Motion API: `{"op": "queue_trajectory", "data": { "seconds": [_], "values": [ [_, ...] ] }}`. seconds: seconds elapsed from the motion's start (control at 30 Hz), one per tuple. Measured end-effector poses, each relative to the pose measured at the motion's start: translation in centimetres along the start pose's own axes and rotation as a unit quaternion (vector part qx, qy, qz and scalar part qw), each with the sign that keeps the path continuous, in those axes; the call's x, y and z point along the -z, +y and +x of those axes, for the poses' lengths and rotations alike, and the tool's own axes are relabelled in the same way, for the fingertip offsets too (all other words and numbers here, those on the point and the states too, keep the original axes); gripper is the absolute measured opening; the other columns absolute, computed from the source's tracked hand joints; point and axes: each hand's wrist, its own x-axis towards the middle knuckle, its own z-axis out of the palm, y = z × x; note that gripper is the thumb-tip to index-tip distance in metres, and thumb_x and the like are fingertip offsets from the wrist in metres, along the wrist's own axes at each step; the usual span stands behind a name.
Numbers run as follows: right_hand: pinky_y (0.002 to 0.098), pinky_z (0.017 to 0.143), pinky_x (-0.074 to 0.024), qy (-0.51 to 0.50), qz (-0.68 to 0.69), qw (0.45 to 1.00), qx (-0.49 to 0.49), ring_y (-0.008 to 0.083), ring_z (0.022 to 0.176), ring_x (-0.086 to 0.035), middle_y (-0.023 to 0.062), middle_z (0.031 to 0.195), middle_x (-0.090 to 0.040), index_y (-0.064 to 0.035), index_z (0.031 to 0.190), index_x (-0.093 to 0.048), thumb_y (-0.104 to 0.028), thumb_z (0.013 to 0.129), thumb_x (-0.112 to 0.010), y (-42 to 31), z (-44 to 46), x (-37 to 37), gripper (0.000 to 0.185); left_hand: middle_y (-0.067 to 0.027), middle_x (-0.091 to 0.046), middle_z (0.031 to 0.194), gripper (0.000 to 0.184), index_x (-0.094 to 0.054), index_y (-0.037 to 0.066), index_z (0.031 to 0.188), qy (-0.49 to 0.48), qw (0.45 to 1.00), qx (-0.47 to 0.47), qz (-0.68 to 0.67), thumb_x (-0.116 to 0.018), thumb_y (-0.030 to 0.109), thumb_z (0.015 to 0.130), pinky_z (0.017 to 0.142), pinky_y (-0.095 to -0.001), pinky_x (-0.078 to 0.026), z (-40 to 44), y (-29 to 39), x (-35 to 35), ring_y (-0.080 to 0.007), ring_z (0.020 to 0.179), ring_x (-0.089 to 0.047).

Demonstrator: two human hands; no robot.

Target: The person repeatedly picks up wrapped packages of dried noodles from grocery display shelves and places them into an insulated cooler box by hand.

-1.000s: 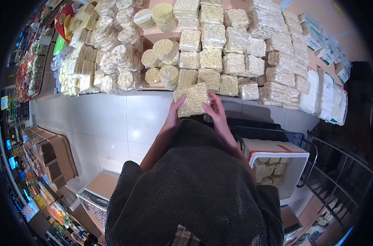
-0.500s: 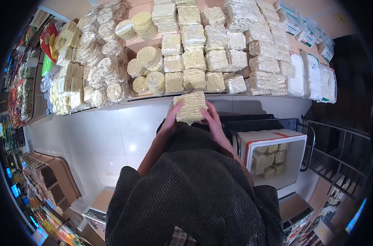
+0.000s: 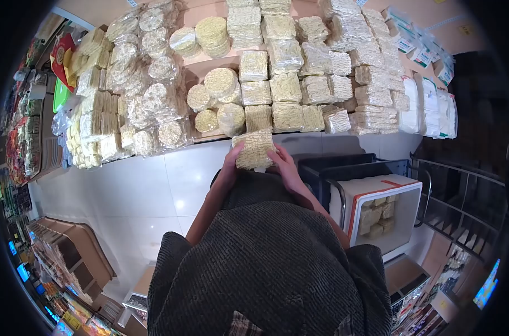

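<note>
A square pack of dried noodles (image 3: 254, 150) is held between both hands in front of my body, close to the shelf's front edge. My left hand (image 3: 230, 159) grips its left side, and my right hand (image 3: 283, 164) grips its lower right side. Just beyond it, stacked square noodle packs (image 3: 285, 87) in clear wrap stand in rows on the display shelf. Round noodle cakes (image 3: 220, 83) are stacked to their left.
At the right, a white foam box (image 3: 386, 218) with red tape holds several noodle packs, on a dark cart (image 3: 349, 168). A black metal rail (image 3: 461, 190) stands beyond. White packages (image 3: 433, 109) lie at the shelf's right end; brown bins (image 3: 78, 252) stand lower left.
The noodle pack and both hands have drawn back from the shelf edge and shifted slightly left. The camera view has also shifted.
</note>
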Motion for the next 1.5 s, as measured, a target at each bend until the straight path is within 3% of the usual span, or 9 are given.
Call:
{"op": "queue_trajectory", "data": {
  "seconds": [0.3, 0.53, 0.73, 0.87, 0.97, 1.17, 1.37, 1.47, 1.5],
  "values": [
    [0.0398, 0.100, -0.0457, 0.079, 0.013, 0.997, 0.015, 0.0164, 0.122, -0.055, 0.0041, 0.135, -0.060, -0.0121, 0.156, -0.046, -0.039, 0.102, -0.069, 3.2, 6.8, -4.2, 0.065, -0.0141, -0.067, 0.135, 0.058, -0.050, -0.001, 0.147, 0.068, 0.994, -0.015, 0.090, -0.058, 0.040, 0.107, 0.102, -0.0391, -0.056, 6.6, 3.7, 7.5, -0.0250, 0.118, -0.070],
    [0.0503, 0.109, -0.0460, 0.075, 0.133, 0.988, 0.003, 0.0246, 0.134, -0.052, 0.0099, 0.142, -0.053, -0.0094, 0.155, -0.035, -0.024, 0.097, -0.076, 3.7, 8.9, -5.9, 0.073, -0.0095, -0.066, 0.135, 0.055, -0.053, 0.000, 0.146, -0.042, 0.978, 0.012, 0.202, -0.066, 0.034, 0.105, 0.105, -0.0326, -0.051, 9.2, 9.9, 8.9, -0.0173, 0.122, -0.065],
    [0.0552, 0.116, -0.0441, 0.030, 0.267, 0.963, -0.028, 0.0263, 0.135, -0.055, 0.0124, 0.146, -0.051, -0.0074, 0.152, -0.034, -0.011, 0.093, -0.078, 4.7, 10.4, -5.6, 0.073, -0.0170, -0.058, 0.150, 0.082, -0.048, -0.004, 0.154, -0.245, 0.839, 0.138, 0.466, -0.074, 0.048, 0.096, 0.117, -0.0371, -0.040, 18.3, 14.9, 5.8, -0.0243, 0.139, -0.054],
    [0.0477, 0.106, -0.0513, 0.035, 0.338, 0.940, 0.010, 0.0265, 0.123, -0.064, 0.0152, 0.140, -0.055, -0.0078, 0.147, -0.034, -0.005, 0.089, -0.082, 5.1, 12.6, -5.4, 0.075, -0.0214, -0.046, 0.162, 0.105, -0.042, -0.003, 0.159, -0.250, 0.715, 0.145, 0.636, -0.077, 0.065, 0.086, 0.122, -0.0392, -0.035, 24.0, 15.6, 3.7, -0.0318, 0.149, -0.045],
    [0.0470, 0.107, -0.0525, 0.073, 0.386, 0.919, 0.020, 0.0264, 0.121, -0.065, 0.0174, 0.136, -0.056, -0.0054, 0.148, -0.023, 0.000, 0.089, -0.080, 5.2, 15.7, -5.3, 0.082, -0.0210, -0.047, 0.161, 0.102, -0.040, -0.005, 0.159, -0.262, 0.712, 0.149, 0.634, -0.075, 0.061, 0.090, 0.120, -0.0356, -0.036, 26.8, 15.7, 2.9, -0.0288, 0.147, -0.047],
    [0.0445, 0.109, -0.0535, 0.098, 0.443, 0.891, 0.028, 0.0230, 0.116, -0.067, 0.0135, 0.120, -0.065, -0.0027, 0.133, -0.040, -0.001, 0.090, -0.079, 4.4, 20.2, -6.4, 0.058, -0.0185, -0.064, 0.142, 0.081, -0.056, -0.003, 0.149, -0.269, 0.620, 0.070, 0.733, -0.076, 0.053, 0.094, 0.112, -0.0363, -0.045, 29.8, 18.1, 0.3, -0.0263, 0.130, -0.061],
    [0.0433, 0.103, -0.0541, 0.086, 0.394, 0.915, 0.018, 0.0233, 0.116, -0.066, 0.0142, 0.122, -0.065, -0.0060, 0.128, -0.043, -0.004, 0.089, -0.079, 1.8, 19.6, -5.3, 0.053, -0.0225, -0.067, 0.136, 0.081, -0.058, -0.004, 0.144, -0.270, 0.590, 0.075, 0.757, -0.077, 0.056, 0.092, 0.108, -0.0398, -0.048, 30.7, 18.6, -0.7, -0.0309, 0.127, -0.063],
    [0.0380, 0.099, -0.0501, 0.096, 0.345, 0.933, 0.027, 0.0186, 0.117, -0.061, 0.0071, 0.127, -0.064, -0.0083, 0.147, -0.048, -0.021, 0.087, -0.083, 1.0, 18.9, -4.4, 0.070, -0.0146, -0.068, 0.132, 0.063, -0.058, -0.003, 0.142, -0.202, 0.644, -0.016, 0.738, -0.072, 0.042, 0.101, 0.102, -0.0366, -0.050, 27.8, 17.5, -0.2, -0.0238, 0.117, -0.065],
    [0.0380, 0.099, -0.0498, 0.113, 0.316, 0.942, 0.025, 0.0188, 0.117, -0.060, 0.0078, 0.129, -0.063, -0.0085, 0.149, -0.047, -0.024, 0.087, -0.083, 0.8, 18.6, -4.1, 0.073, -0.0145, -0.067, 0.132, 0.060, -0.057, -0.002, 0.143, -0.176, 0.709, 0.032, 0.683, -0.071, 0.040, 0.102, 0.101, -0.0355, -0.051, 26.4, 17.3, -0.6, -0.0230, 0.117, -0.065]
  ]
}}
